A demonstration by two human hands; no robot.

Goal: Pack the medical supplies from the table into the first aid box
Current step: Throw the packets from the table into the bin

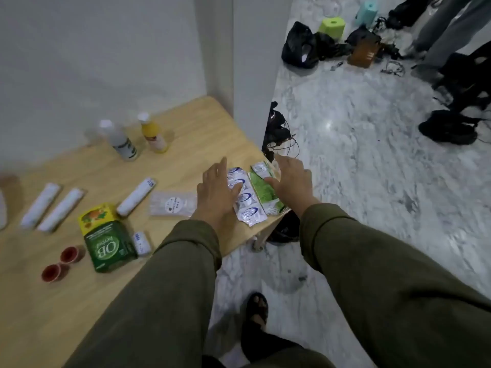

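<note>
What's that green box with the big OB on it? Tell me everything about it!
The green box looks like cardboard, dark green with white "OB" lettering and smaller print too blurred to read. It lies flat near the wooden table's front edge. A yellow box touches its far end, and a small white roll sits against its right side. Neither hand touches it.

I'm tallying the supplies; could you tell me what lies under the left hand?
The left hand rests with straight fingers on a silver blister strip. The strip's left part is covered, so anything else beneath stays unseen.
</note>
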